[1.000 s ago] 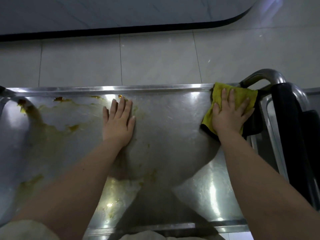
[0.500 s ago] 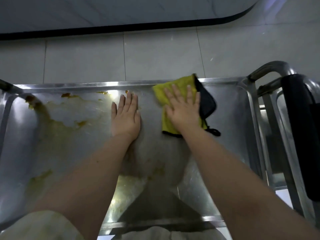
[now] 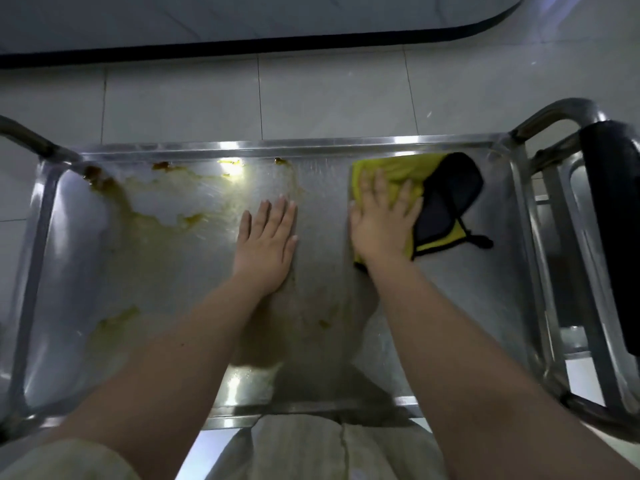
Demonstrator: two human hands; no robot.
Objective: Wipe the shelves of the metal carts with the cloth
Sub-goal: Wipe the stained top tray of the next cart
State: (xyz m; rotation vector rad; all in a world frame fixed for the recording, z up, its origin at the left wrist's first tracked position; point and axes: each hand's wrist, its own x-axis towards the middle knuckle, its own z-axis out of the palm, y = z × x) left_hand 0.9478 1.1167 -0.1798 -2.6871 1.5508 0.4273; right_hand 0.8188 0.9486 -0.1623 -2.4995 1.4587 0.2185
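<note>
The metal cart's top shelf [image 3: 467,306] fills the view, a shiny steel tray with a raised rim. Yellow-brown smears [image 3: 156,202] cover its left half and far left corner. My right hand [image 3: 381,223] presses flat on a yellow cloth [image 3: 398,171] with a dark backing, at the far right-centre of the shelf. The cloth's dark flap lies folded over to the right of my fingers. My left hand [image 3: 266,244] rests flat and empty on the bare steel at the middle, fingers apart.
A second cart [image 3: 568,306] stands against the right side, its handle wrapped in black padding [image 3: 609,220]. A tubular handle [image 3: 27,136] rises at the left end. Pale floor tiles [image 3: 329,95] lie beyond the far rim, then a dark-edged curved base.
My right hand swept the cloth left from the far right corner toward the middle, then drew it slightly toward me. The dark flap has spread out. My left hand stayed planted.
</note>
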